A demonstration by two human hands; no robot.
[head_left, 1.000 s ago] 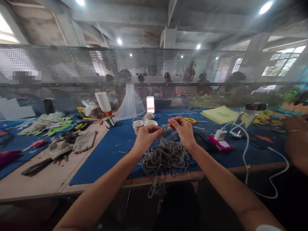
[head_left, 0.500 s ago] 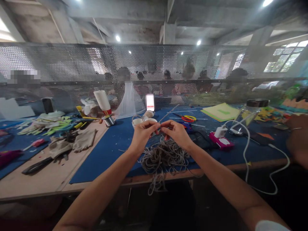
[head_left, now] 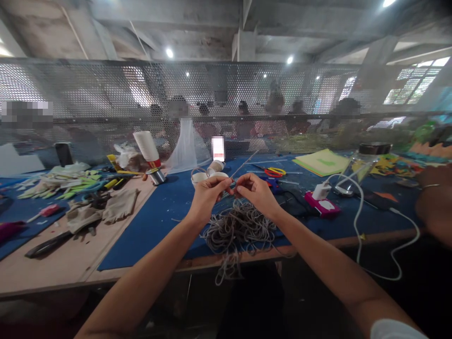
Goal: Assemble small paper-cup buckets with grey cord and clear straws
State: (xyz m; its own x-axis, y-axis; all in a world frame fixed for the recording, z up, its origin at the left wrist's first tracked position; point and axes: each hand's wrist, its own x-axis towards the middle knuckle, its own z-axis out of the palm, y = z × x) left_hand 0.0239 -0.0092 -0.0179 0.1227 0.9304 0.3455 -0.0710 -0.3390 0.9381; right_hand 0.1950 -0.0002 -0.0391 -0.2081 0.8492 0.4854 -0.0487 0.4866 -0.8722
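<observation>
My left hand (head_left: 209, 195) is raised over the near side of the blue mat, thumb and fingers pinched at the lower end of a thin, straight, stick-like strand (head_left: 245, 163). The strand slants up and away to the right. Close beside it, my right hand (head_left: 257, 194) also pinches with thumb and forefinger; what lies between those fingertips is too small to make out. Under both hands lies a tangled heap of grey cord (head_left: 240, 228), with loops hanging over the table's front edge. White cups (head_left: 199, 177) stand just behind my left hand, partly hidden by it.
Red-and-yellow scissors (head_left: 274, 172), a pink power adapter (head_left: 322, 205) with a white cable, and a glass jar (head_left: 363, 165) are to the right. Stacked paper cups (head_left: 146, 147), gloves (head_left: 120, 206) and pliers lie left. A co-worker's arm (head_left: 432, 202) shows at far right.
The view has shifted slightly, so everything sits a little further left. My fingertips have drawn slightly apart, while the strand keeps its slant.
</observation>
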